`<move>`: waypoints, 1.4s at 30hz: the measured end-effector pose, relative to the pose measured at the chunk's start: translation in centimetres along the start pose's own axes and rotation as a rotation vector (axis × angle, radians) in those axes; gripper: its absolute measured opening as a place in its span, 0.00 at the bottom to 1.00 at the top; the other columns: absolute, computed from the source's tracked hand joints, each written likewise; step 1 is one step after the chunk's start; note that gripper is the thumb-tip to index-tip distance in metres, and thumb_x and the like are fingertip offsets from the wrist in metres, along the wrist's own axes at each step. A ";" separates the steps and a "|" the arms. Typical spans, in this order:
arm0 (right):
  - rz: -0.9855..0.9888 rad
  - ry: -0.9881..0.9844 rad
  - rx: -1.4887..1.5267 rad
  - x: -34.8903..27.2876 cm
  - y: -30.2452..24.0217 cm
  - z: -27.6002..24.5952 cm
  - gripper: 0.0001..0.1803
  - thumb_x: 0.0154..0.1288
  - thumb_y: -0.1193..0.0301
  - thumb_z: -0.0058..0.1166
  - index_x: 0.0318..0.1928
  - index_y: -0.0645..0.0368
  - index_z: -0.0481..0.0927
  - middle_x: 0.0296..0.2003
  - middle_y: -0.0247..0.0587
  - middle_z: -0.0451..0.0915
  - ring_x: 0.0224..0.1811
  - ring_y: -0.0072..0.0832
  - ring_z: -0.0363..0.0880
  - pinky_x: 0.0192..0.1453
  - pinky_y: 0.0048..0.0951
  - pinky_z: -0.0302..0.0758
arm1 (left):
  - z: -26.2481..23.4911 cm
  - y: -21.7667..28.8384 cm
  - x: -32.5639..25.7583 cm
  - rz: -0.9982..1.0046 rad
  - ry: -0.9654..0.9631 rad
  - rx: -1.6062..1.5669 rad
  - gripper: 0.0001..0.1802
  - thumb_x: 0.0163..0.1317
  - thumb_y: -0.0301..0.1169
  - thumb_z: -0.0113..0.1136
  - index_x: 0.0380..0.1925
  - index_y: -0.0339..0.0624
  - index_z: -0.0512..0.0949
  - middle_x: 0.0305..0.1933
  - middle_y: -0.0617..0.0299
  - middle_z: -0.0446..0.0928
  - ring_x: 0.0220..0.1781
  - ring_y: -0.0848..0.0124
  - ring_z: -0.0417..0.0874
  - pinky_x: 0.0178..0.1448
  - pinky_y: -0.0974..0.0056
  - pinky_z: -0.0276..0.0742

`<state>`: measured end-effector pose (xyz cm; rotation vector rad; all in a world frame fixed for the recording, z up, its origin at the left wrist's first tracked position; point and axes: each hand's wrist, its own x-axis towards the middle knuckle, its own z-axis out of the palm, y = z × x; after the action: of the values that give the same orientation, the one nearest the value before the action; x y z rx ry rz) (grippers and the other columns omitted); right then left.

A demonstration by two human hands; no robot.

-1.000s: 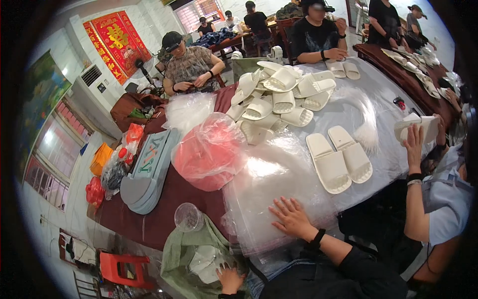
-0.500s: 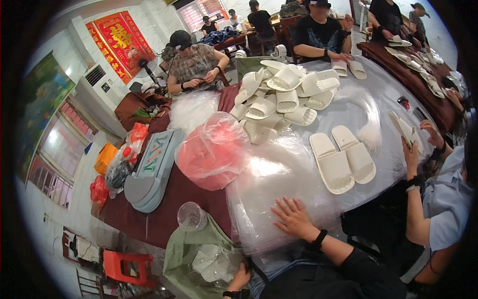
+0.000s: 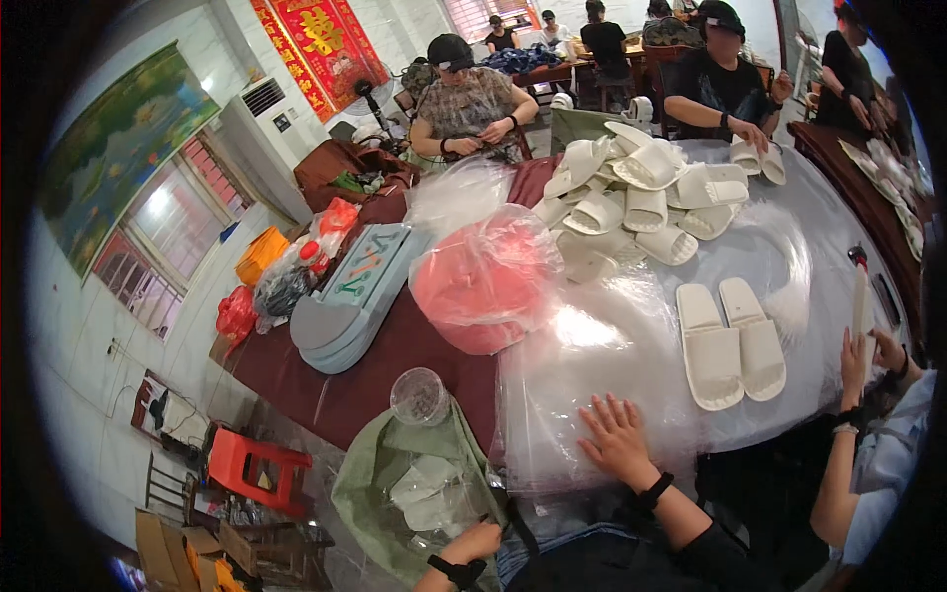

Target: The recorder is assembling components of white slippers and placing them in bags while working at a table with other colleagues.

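Change: the right hand [image 3: 617, 439] stays spread on the plastic bags [image 3: 592, 385]; the left hand [image 3: 475, 542] has shifted right along the sack's edge.
Right hand: fingers apart, palm flat on the glossy, crinkled clear stack.
Left hand: closed on the rim of the green sack [image 3: 380, 483].
Slippers: 2 smooth cream slippers [image 3: 730, 340] lie side by side, right of the stack.

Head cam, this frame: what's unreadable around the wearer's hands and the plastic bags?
- Left hand: at the lower edge by the green sack; whether it grips anything cannot be told.
- Right hand: flat on the clear bag stack; bag count lost in glare.
- Sack contents: pale shapes behind plastic film, too blurred to identify.
- Red thing in plastic wrap: the wrap hides its shape.
- Co-worker's hand: the flat thing it holds is cut by the dark rim.
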<state>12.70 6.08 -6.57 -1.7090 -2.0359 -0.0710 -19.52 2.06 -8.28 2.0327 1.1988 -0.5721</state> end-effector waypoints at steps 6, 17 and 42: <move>0.020 -0.003 -0.019 -0.1 -0.1 -0.4 0.28 0.65 0.50 0.45 0.62 0.48 0.69 0.65 0.44 0.63 0.70 0.43 0.55 0.72 0.49 0.44 | -2.7 2.7 -3.0 0.065 0.491 -0.101 0.09 0.57 0.29 0.47 0.25 0.34 0.73 0.24 0.39 0.75 0.30 0.41 0.77 0.36 0.44 0.73; 0.019 0.013 -0.038 -0.3 1.0 0.4 0.29 0.67 0.49 0.41 0.64 0.48 0.67 0.66 0.42 0.61 0.69 0.40 0.57 0.70 0.49 0.49 | -10.0 13.5 -5.3 0.360 0.710 -0.262 0.08 0.63 0.34 0.56 0.32 0.42 0.78 0.23 0.54 0.77 0.24 0.59 0.79 0.29 0.58 0.71; -0.037 0.050 0.232 1.8 6.3 -2.5 0.27 0.63 0.59 0.52 0.61 0.54 0.68 0.66 0.47 0.60 0.68 0.41 0.57 0.70 0.46 0.54 | -6.9 11.7 8.4 0.476 1.172 0.400 0.14 0.62 0.38 0.55 0.45 0.49 0.80 0.50 0.52 0.77 0.50 0.55 0.76 0.54 0.48 0.69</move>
<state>19.25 8.25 -5.31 -1.5124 -1.9554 0.1063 -5.07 8.17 -5.30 2.9842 1.1215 0.8048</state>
